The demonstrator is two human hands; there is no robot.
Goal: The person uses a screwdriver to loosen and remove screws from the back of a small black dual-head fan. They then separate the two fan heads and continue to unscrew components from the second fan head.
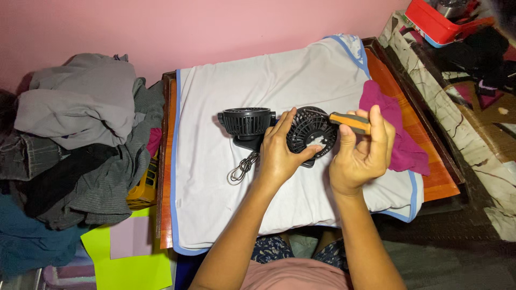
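Two bare hands work over a pale grey cloth [301, 91] spread on a wooden table [430, 177]. The left hand [277, 156] is curled around a round black fan grille [312, 131] at the middle of the cloth, thumb across its front and fingers behind the rim. The right hand [363, 156], just at 3 o'clock of the grille, is closed on a screwdriver with an orange and black handle [349, 122]; its tip points toward the grille's edge.

At 9 o'clock of the grille sits the black fan body [246, 122], touching the left fingers, with a coiled cable [242, 167] at its 6 o'clock.

The grille looks like thin moulded plastic: light, stiff, and likely to crack at the ribs if squeezed, so the solid outer rim is the safer hold.

A magenta rag [400, 134] lies at 3 o'clock. A red box [430, 21] at 1 o'clock holds something metallic; what it is I cannot tell. A yellow basket [142, 188] at 9 o'clock sits under piled clothes [80, 134].
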